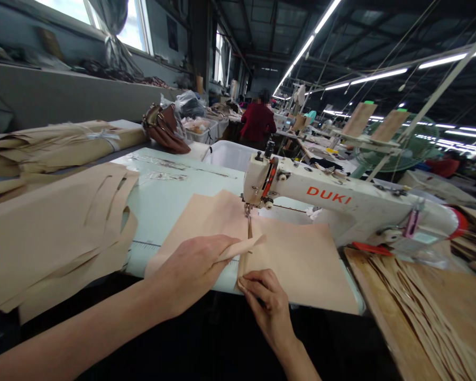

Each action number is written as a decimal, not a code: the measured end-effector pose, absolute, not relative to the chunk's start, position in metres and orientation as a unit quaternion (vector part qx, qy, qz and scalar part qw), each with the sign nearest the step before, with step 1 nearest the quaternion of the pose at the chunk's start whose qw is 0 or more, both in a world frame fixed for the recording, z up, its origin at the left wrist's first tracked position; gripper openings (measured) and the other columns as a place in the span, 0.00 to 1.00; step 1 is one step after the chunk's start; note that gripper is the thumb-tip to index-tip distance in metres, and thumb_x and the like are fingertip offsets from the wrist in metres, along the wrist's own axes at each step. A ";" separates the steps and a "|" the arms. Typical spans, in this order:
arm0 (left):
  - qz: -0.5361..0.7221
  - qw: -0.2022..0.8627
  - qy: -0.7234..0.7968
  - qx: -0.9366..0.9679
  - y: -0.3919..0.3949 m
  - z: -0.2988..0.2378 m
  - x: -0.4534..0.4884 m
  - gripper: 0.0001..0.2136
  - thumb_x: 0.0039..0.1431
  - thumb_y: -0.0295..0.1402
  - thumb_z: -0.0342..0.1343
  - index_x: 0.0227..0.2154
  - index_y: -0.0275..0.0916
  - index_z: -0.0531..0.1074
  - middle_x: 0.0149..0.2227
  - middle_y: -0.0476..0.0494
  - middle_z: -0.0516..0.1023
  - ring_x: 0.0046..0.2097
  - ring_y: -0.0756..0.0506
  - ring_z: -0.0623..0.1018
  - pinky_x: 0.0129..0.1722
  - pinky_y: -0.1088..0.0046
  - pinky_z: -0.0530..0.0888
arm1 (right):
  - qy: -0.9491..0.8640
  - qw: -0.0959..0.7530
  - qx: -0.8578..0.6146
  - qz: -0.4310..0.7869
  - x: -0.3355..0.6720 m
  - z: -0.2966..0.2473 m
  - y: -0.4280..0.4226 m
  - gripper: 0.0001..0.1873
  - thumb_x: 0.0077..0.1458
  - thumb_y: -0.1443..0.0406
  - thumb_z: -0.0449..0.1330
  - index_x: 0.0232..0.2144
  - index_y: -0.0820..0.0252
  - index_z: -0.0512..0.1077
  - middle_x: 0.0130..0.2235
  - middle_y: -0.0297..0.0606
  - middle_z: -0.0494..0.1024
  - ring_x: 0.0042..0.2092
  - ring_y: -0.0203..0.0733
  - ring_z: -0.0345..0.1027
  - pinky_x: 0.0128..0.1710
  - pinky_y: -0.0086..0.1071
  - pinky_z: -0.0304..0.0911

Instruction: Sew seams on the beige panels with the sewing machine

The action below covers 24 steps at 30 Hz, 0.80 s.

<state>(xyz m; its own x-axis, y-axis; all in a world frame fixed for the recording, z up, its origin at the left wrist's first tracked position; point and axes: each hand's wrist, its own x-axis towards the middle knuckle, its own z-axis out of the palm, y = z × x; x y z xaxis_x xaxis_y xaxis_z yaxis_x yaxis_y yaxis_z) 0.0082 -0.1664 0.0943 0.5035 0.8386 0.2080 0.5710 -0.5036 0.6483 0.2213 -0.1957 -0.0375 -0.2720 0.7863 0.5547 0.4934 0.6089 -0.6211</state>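
Note:
Beige fabric pieces lie on the pale green machine table under the needle of a white DUKI sewing machine. My left hand rests on the left piece, its fingers closed on a folded strip of the fabric that points toward the needle. My right hand pinches the near edge of the right piece at the seam, close to the table's front edge. The needle and presser foot stand just beyond both hands, on the fabric.
A stack of cut beige pieces lies at the left, with rolled bundles behind it. A wooden side table holds strips at the right. A white bin and a person in red are beyond the machine.

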 end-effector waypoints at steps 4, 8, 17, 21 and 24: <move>0.242 0.235 0.419 0.843 -0.169 0.086 0.006 0.17 0.67 0.25 0.46 0.53 0.48 0.71 0.49 0.54 0.79 0.49 0.48 0.78 0.50 0.75 0.70 | -0.791 0.436 -0.402 0.152 0.220 -0.035 -0.195 0.14 0.63 0.71 0.59 0.47 0.49 0.75 0.42 0.37 0.75 0.44 0.43 0.65 0.42 0.38 0.64; 0.226 0.138 0.379 0.887 -0.177 0.057 0.006 0.21 0.61 0.20 0.44 0.53 0.41 0.70 0.52 0.47 0.78 0.52 0.46 0.76 0.55 0.70 0.70 | -0.796 0.438 -0.398 0.129 0.220 -0.035 -0.197 0.10 0.63 0.72 0.58 0.41 0.53 0.75 0.39 0.36 0.76 0.42 0.42 0.63 0.41 0.37 0.64; 0.244 -0.138 0.256 0.925 -0.191 -0.017 0.009 0.27 0.54 0.15 0.42 0.57 0.33 0.68 0.58 0.41 0.74 0.60 0.45 0.71 0.62 0.69 0.67 | -0.801 0.477 -0.361 0.016 0.217 -0.046 -0.201 0.14 0.60 0.75 0.49 0.28 0.59 0.70 0.34 0.40 0.74 0.40 0.45 0.63 0.38 0.40 0.63; 0.234 -0.150 0.251 0.927 -0.189 -0.017 0.008 0.27 0.55 0.16 0.43 0.57 0.33 0.69 0.59 0.41 0.73 0.61 0.44 0.70 0.62 0.68 0.67 | -0.795 0.483 -0.367 0.019 0.218 -0.046 -0.201 0.14 0.61 0.75 0.49 0.30 0.58 0.72 0.34 0.40 0.75 0.40 0.45 0.64 0.38 0.40 0.64; 0.228 -0.141 0.249 0.931 -0.188 -0.024 0.007 0.27 0.54 0.16 0.44 0.58 0.33 0.68 0.60 0.41 0.71 0.62 0.43 0.68 0.63 0.66 0.66 | -0.797 0.483 -0.361 0.032 0.217 -0.048 -0.200 0.13 0.61 0.75 0.50 0.31 0.59 0.72 0.35 0.41 0.76 0.41 0.45 0.64 0.39 0.40 0.64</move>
<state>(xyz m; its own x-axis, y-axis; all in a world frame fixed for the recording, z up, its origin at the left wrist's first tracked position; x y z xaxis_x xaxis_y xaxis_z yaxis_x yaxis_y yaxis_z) 0.0068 -0.1881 -0.0239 0.7725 0.3987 0.4942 0.5276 -0.8361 -0.1501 0.2170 -0.2003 -0.0483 -0.2722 0.6065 0.7471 0.5449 0.7370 -0.3998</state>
